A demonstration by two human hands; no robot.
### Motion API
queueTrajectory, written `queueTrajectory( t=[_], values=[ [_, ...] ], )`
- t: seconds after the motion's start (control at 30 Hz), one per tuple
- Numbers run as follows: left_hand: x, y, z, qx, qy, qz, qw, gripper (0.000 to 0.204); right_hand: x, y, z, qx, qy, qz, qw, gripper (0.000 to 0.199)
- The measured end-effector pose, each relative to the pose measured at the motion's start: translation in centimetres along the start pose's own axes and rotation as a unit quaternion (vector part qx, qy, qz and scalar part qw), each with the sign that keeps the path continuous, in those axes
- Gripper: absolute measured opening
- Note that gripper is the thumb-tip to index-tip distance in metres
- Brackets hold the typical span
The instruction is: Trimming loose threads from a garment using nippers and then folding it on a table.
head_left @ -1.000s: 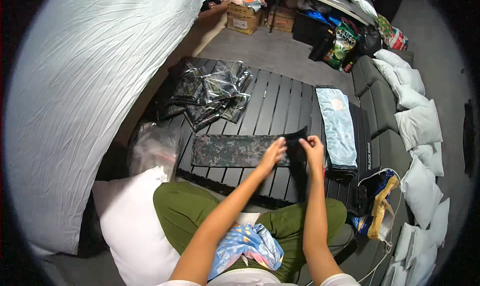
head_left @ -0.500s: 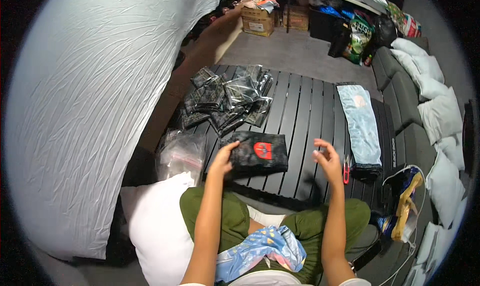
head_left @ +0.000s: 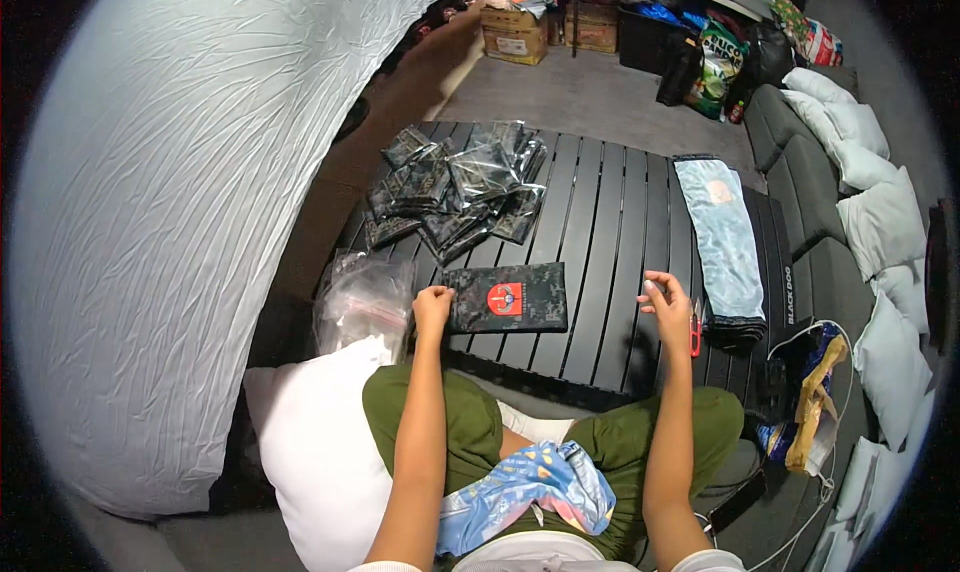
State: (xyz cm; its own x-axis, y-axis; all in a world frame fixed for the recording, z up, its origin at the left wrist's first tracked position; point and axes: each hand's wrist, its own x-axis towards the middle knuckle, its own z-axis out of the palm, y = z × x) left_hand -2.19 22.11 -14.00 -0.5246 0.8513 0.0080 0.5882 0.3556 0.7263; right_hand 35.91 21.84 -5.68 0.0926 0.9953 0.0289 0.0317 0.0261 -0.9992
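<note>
A folded dark camouflage cloth (head_left: 466, 312) with a red emblem lies flat on the black slatted table (head_left: 595, 232) in front of me. My left hand (head_left: 433, 307) pinches its left edge. Off to the right of the cloth, my right hand (head_left: 667, 307) hovers over the slats with loosely bent fingers, holding nothing visible. Close beside that hand is a pair of red-handled scissors (head_left: 696, 338), partly hidden. Beyond the cloth sits a pile of similar dark pieces in clear plastic bags (head_left: 455, 187). Clear empty bags (head_left: 362, 302) lie to the left of my left hand.
Light blue towels (head_left: 718, 232) lie stacked at the table's right side. A grey sofa (head_left: 805, 177) with pale cushions runs along the right. White cable loops near a yellow-blue package (head_left: 815, 402). A white pillow (head_left: 320, 452) rests at my left; cardboard boxes (head_left: 514, 37) stand far back.
The camouflage cloth, tilted and blurred before, now lies flat and slightly farther left. My left hand has shifted left to its edge; my right hand has moved slightly down and its fingers have curled in.
</note>
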Motion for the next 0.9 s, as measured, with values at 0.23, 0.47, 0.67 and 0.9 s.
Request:
queueTrajectory(
  t=[0.23,0.47,0.67,0.9],
  values=[
    [-0.8,0.9,-0.7,0.044,0.043,-0.051,0.997,0.024,0.1,0.5,0.3,-0.008,-0.002,0.007,1.000,0.022],
    [-4.8,6.3,2.2,0.185,0.091,0.123,0.971,0.031,2.4,4.2,5.1,-0.137,-0.003,-0.109,0.984,0.014],
    [-9.5,7.7,9.0,0.230,0.048,0.184,0.954,0.062,7.1,8.9,11.6,-0.247,-0.109,-0.252,0.929,0.028],
    [-9.2,6.0,7.3,0.256,-0.051,0.338,0.904,0.068,5.0,8.8,9.3,-0.301,-0.119,-0.102,0.941,0.023]
  ],
)
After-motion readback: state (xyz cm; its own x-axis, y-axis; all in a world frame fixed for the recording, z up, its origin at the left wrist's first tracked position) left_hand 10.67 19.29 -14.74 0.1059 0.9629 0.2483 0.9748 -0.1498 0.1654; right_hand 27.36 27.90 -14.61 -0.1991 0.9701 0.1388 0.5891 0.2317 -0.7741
